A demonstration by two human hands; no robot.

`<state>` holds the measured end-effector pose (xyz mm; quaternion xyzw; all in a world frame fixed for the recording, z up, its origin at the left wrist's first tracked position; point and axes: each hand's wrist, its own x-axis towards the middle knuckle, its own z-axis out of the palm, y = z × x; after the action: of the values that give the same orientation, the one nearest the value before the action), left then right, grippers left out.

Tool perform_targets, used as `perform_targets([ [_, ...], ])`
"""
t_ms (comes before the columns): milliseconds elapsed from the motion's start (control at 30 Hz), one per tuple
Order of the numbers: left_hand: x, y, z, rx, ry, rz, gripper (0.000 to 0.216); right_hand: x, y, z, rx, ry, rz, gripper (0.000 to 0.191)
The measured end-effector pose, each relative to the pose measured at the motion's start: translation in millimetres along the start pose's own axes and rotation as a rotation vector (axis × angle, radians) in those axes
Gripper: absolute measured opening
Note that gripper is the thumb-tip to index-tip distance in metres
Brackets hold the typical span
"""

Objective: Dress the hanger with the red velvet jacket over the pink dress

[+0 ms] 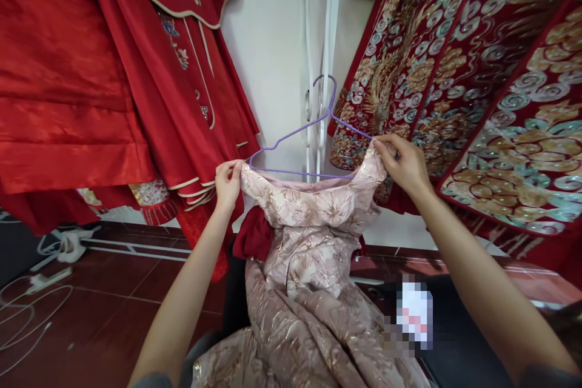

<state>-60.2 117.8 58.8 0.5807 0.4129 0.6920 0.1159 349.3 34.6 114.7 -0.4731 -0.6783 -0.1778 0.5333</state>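
A pale pink dress with a shiny gold pattern hangs in front of me, its skirt falling toward the bottom of the view. A purple clothes hanger sits inside its neckline, hook upward. My left hand pinches the dress's left shoulder beside the hanger's end. At the other shoulder, my right hand is closed on the fabric, close to the hanger's right arm. Dark red cloth shows beside the dress's waist on the left.
Red garments hang at left, and embroidered dark red garments at right. White upright poles stand behind the hanger. A white cable and a power strip lie on the tiled floor at left. A blurred patch is at lower right.
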Motion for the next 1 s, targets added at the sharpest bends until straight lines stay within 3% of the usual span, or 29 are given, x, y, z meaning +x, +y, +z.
perform_targets([
  [267,18.1,34.4,20.4,0.039,-0.077,0.142,0.028,-0.3,0.7,1.9,0.007,-0.003,0.02,0.025],
  [467,30.2,74.5,51.0,0.062,-0.316,0.193,0.026,-2.7,-3.1,2.9,0.017,-0.047,0.08,0.025],
  [600,32.1,82.7,66.4,0.218,-0.384,0.221,0.027,-3.5,-3.5,-2.2,0.036,-0.112,0.055,0.033],
  [733,26.8,57.0,66.9,0.269,-0.454,0.172,0.045,-9.5,18.4,-5.4,0.082,-0.09,0.085,0.043],
  [800,22.4,33.7,61.9,0.173,-0.389,0.043,0.052,-22.1,40.0,-0.7,0.18,0.028,0.214,0.042],
  [867,16.6,6.8,54.3,0.034,-0.31,-0.162,0.057,-43.4,63.5,8.5,0.378,0.129,0.462,0.044],
  [933,7.8,-20.0,45.0,0.016,-0.375,-0.445,0.058,-71.1,83.3,20.6,0.602,-0.022,0.687,0.045],
  [1000,-4.9,-43.3,34.8,0.067,-0.505,-0.567,0.043,-99.3,95.5,34.0,0.635,-0.14,0.743,0.042],
])
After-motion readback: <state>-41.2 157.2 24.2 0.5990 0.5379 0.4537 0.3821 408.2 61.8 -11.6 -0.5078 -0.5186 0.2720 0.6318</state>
